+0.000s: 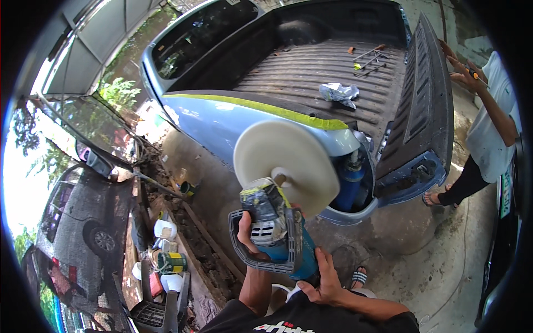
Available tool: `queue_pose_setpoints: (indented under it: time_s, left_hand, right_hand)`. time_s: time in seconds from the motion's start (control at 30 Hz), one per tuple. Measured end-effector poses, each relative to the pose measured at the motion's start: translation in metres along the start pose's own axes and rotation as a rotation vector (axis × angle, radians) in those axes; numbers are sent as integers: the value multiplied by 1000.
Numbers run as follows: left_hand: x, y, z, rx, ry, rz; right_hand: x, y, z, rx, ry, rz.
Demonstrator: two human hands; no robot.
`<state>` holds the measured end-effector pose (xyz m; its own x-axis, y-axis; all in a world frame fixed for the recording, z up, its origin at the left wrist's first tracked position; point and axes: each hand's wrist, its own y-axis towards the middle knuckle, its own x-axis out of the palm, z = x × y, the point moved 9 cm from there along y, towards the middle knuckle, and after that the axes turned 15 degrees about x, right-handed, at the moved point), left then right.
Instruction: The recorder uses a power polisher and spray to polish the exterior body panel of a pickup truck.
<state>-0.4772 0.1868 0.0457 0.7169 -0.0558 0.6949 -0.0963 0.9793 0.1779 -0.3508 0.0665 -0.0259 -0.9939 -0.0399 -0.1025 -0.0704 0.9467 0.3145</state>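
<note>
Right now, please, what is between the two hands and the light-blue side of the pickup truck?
In the head view, the front of the power tool and its wide pale disc lie between the hands and that light-blue side.

Daylight glares white at nine o'clock — detail lost. The disc (pixel 294 150) is motion-blurred; lines bend toward black corners.

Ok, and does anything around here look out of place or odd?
Yes. A blue bottle stands inside the open rear corner of the pickup, an unusual spot for one. A crumpled silvery sheet lies loose in the bed, and the polisher seems patched with tape near its pale pad.
</note>
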Motion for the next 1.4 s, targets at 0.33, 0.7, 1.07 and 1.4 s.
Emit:
queue_pose_setpoints:
  time_s: [0.33, 0.7, 1.07, 1.4]
  left_hand:
    - [-90, 123, 89, 228, 124, -148]
    - [-71, 80, 62, 201, -1, -171]
    - [37, -6, 17, 177, 108, -237]
    - [104, -72, -26, 235, 82, -120]
  right_hand:
    - [71, 124, -8, 92, 168, -150]
    - [21, 97, -32, 178, 150, -277]
    - [-54, 17, -23, 325, 225, -193]
    - [-133, -9, -4, 256, 499, -314]
